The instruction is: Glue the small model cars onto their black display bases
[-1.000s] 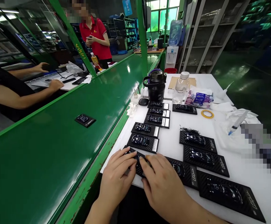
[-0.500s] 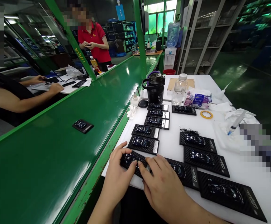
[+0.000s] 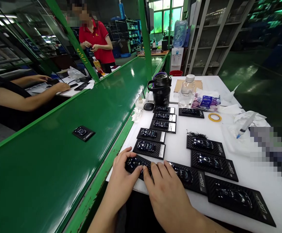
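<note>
At lower centre, the left hand [image 3: 121,178] closes fingers and thumb around a dark car model [image 3: 133,163] on a black base [image 3: 145,160]. Just right, the right hand [image 3: 167,191] lays slightly spread fingers there; whether they grip, I cannot tell.

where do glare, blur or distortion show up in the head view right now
Head view: bright glare streaks the green belt; small sharp highlights dot the model car by the left hand; a pixelated patch hides detail at the right edge; the metal shelf leans, perhaps wide-angle distortion; the far right background is dim.
</note>
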Demonstrator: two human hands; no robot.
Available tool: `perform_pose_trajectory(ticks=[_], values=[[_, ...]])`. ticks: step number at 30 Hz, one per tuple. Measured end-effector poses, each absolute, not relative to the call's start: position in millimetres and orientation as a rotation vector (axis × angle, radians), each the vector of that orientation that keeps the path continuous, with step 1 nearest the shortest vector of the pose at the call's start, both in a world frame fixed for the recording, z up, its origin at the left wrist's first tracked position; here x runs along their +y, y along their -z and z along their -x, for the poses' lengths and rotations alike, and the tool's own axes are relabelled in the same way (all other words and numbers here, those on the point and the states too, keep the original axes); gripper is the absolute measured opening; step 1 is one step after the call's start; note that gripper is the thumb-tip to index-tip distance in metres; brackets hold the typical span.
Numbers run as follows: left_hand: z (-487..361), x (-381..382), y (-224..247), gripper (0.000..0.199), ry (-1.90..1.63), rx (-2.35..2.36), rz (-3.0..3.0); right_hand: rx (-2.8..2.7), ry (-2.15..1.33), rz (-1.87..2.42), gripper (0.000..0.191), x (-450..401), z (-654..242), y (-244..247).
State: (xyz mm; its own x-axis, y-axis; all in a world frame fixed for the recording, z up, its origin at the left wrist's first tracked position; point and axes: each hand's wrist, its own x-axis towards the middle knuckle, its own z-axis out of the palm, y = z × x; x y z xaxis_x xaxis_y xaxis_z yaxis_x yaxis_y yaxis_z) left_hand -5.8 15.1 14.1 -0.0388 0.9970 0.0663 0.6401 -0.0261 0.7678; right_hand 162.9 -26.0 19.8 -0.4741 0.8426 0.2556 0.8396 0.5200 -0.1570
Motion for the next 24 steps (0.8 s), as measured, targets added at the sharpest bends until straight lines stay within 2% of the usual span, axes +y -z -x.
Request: perform_pose_trajectory(ticks=[4, 9, 17, 24], values=[[5.3, 17.8, -12.7, 0.03, -0.88, 1.733, -1.684, -2.503, -0.093, 1.384, 0.046, -21.8, -168.5, -21.9], [6.2, 22.2, -9.7, 0.035, -0.89, 1.726, -1.657, -2.511, -0.039, 1.271, 0.053, -21.3, -178.4, -10.5], [5.7, 27.2, -15.8, 0.038, -0.767, 1.763, -1.692, -2.432, -0.157, 1.264, 0.042, -19.7, -181.5, -9.0], [4.9, 36.5, -34.2, 0.041, -0.617, 1.753, -1.73, -2.471, -0.05, 1.265, 0.045, -20.1, -178.8, -8.6]])
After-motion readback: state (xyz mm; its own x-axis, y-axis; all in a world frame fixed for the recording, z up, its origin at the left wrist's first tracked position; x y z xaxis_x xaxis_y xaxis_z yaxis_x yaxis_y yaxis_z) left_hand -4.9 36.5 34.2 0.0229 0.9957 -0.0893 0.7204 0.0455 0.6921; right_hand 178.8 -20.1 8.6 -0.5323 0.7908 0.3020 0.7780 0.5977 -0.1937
